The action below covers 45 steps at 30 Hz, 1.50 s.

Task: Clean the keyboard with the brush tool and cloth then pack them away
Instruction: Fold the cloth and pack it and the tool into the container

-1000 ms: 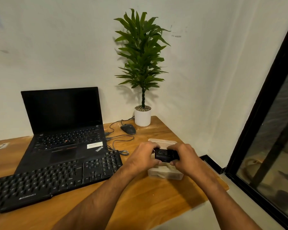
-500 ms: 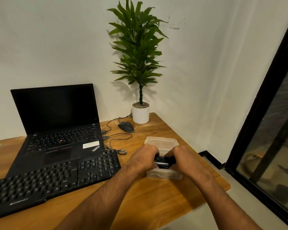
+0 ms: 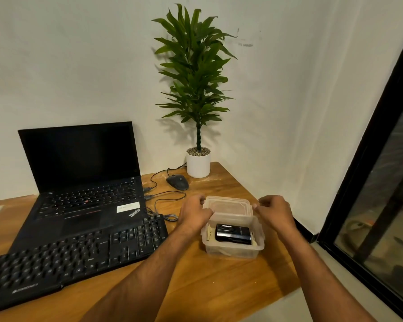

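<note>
A clear plastic container stands on the wooden table near its right edge. Inside it the black brush tool lies on a pale cloth. The container's clear lid sits just behind it. My left hand pinches the lid's left edge, and my right hand pinches its right edge with curled fingers. The black keyboard lies to the left, apart from both hands.
An open black laptop sits behind the keyboard. A wired mouse and loose cables lie behind the container. A potted plant stands in the far corner. A black window frame runs down the right.
Both hands let go of the brush tool, which now lies in the container. They moved apart and back to the two ends of the lid.
</note>
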{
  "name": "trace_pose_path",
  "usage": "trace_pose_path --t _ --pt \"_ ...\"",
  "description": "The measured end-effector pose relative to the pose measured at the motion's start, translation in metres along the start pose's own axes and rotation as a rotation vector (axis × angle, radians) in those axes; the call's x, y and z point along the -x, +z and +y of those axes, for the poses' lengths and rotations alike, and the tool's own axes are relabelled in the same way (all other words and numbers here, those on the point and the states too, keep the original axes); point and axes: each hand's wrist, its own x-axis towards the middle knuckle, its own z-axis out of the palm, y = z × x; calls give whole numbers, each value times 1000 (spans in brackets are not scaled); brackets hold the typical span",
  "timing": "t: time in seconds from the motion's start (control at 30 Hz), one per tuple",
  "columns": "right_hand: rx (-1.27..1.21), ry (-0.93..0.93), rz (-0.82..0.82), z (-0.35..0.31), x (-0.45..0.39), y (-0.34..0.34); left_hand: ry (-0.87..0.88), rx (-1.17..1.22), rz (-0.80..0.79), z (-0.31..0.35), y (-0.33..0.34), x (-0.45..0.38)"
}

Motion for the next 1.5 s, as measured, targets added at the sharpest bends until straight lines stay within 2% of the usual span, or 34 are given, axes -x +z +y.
trace_pose_path --t 0.1,0.23,0.43,0.57,0.73,0.97,1.23,1.37,1.5 --pt "-117 201 -119 8 -12 11 -187 55 -43 2 7 -8" --pt "-328 279 -156 16 -25 18 -399 347 -64 0 16 -17" --pt "-595 308 -181 15 -26 20 -484 654 -37 -2 11 -22" --pt "-687 293 -90 21 -28 21 -433 687 10 -5 9 -26" --pt "-570 186 8 20 -30 20 -359 582 76 0 8 -23" --pt "-413 31 85 9 -22 5 -161 459 142 9 -3 -21" --pt "-492 -130 206 -6 -3 -16 85 382 281 18 -11 -17" --pt "-467 -162 215 -9 7 -20 127 381 318 23 -15 -11" --pt "-368 -179 229 -6 15 -20 101 361 266 20 -17 -5"
